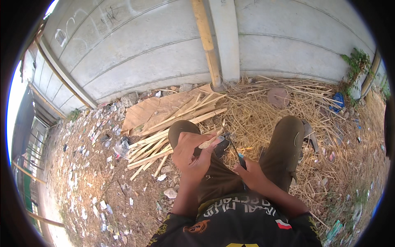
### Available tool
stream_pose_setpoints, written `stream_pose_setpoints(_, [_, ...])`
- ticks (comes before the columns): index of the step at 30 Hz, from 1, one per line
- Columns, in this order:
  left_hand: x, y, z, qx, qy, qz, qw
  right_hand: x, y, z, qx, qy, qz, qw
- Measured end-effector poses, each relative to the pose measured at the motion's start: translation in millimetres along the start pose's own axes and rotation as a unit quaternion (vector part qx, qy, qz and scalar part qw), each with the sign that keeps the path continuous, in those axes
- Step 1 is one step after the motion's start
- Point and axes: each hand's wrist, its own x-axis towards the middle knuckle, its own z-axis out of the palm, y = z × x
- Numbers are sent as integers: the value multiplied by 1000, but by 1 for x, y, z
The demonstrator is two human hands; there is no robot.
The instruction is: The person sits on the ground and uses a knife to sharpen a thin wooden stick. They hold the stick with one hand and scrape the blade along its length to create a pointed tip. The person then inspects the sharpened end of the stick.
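Observation:
Above my left thigh, my left hand [192, 156] is closed around a short pale piece of bamboo or wood [206, 143], its far end pointing up and to the right. My right hand [252, 176] grips a knife [242, 161] by its dark handle, between my knees. The thin dark blade slants up toward the far end of the pale piece. Whether the blade touches it, I cannot tell. A pile of long, pale split strips [150, 154] lies on the ground just left of my left knee.
Beyond the strips lies a flat brown sheet [158, 108]. Shavings and straw-like slivers [247, 109] cover the ground ahead, around a round brownish slab [279, 98]. A bamboo pole [210, 57] leans on the concrete wall [288, 57]. Litter dots the ground at left.

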Motion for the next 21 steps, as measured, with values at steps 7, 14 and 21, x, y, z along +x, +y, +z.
stream_pose_setpoints(7, [8, -11, -7, -50, -15, -3, 999, 0, -52, -39, 320, 79, 79, 941])
stream_pose_setpoints(14, [19, -11, -17, -89, -151, 66, 982, -2, -24, 14, 440, 156, -70, 882])
stream_pose_setpoints(21, [19, -49, -20, -286, -73, -46, 954, 15, -35, -1, 432, -76, 149, 886])
